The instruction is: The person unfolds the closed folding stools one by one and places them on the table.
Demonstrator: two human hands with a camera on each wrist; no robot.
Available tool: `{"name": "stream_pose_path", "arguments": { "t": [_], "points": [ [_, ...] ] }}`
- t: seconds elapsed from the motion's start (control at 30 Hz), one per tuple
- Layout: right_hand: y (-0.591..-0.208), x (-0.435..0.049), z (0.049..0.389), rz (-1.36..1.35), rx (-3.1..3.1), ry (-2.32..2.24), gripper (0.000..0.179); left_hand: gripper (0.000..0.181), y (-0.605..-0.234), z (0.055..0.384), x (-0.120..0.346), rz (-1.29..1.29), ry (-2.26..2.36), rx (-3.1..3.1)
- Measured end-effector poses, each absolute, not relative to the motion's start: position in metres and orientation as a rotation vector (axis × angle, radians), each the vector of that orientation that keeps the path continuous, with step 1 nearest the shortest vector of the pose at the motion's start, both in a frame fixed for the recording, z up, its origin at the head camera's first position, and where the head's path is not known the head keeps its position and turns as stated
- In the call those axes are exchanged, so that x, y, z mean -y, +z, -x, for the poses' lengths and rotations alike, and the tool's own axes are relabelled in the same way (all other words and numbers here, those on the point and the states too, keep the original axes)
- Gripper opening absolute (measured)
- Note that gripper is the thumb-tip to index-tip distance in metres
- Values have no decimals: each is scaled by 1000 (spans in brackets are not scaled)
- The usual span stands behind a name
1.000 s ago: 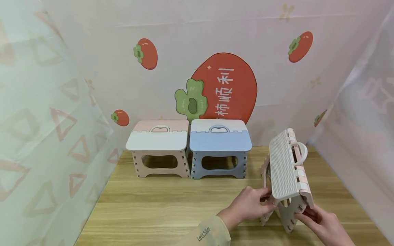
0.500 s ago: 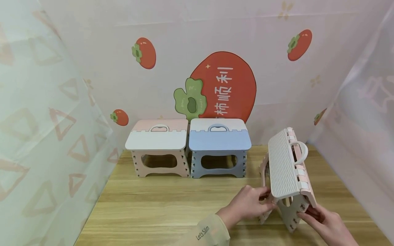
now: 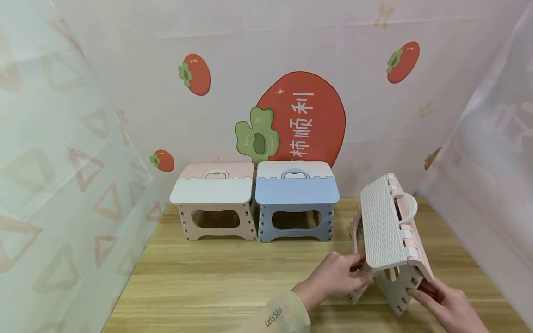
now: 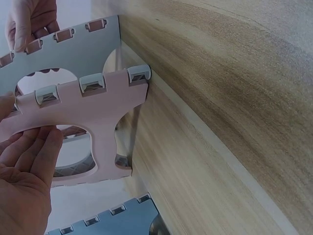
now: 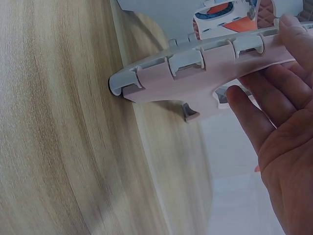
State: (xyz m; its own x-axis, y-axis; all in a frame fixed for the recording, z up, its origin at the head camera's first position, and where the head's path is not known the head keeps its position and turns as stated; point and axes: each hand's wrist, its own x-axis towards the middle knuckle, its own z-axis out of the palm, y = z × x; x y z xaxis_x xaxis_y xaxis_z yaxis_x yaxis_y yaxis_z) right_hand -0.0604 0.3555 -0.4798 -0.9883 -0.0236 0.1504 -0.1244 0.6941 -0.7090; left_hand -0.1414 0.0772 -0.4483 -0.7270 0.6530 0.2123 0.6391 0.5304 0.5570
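Observation:
A partly unfolded white-and-pink folding stool (image 3: 383, 224) stands on the table's right side, its two seat halves sloping down from a raised ridge with a white loop handle (image 3: 407, 208). My left hand (image 3: 339, 276) grips the near edge of its left leg panel; in the left wrist view, the fingers of the left hand (image 4: 32, 166) reach into the pink panel's (image 4: 105, 105) cutout. On the opposite leg panel, my right hand (image 3: 447, 303) pinches the edge. The right wrist view has the right thumb on top of that panel (image 5: 190, 71), with fingers beneath.
Two unfolded stools, one pink and white (image 3: 212, 192) and one blue and white (image 3: 297, 192), stand side by side at the back. The wood-grain table (image 3: 200, 282) meets a patterned cloth backdrop (image 3: 366, 111) behind and at both sides.
The stool's two halves have spread a little wider apart. My right hand has shifted slightly to the right with its leg panel, while the left hand has stayed nearly in place.

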Motion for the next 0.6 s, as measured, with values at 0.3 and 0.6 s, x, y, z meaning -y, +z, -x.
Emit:
{"name": "stream_pose_path", "arguments": {
  "t": [0.3, 0.6],
  "points": [
    [-483, -361, 61, -178, 2745, 1165, 38, 33, -450, 142, -76, -1184, 970, -2749],
    [-481, -365, 60, -135, 2778, 1174, 41, 31, -450, 142, -75, -1183, 961, -2761]
  ]
}}
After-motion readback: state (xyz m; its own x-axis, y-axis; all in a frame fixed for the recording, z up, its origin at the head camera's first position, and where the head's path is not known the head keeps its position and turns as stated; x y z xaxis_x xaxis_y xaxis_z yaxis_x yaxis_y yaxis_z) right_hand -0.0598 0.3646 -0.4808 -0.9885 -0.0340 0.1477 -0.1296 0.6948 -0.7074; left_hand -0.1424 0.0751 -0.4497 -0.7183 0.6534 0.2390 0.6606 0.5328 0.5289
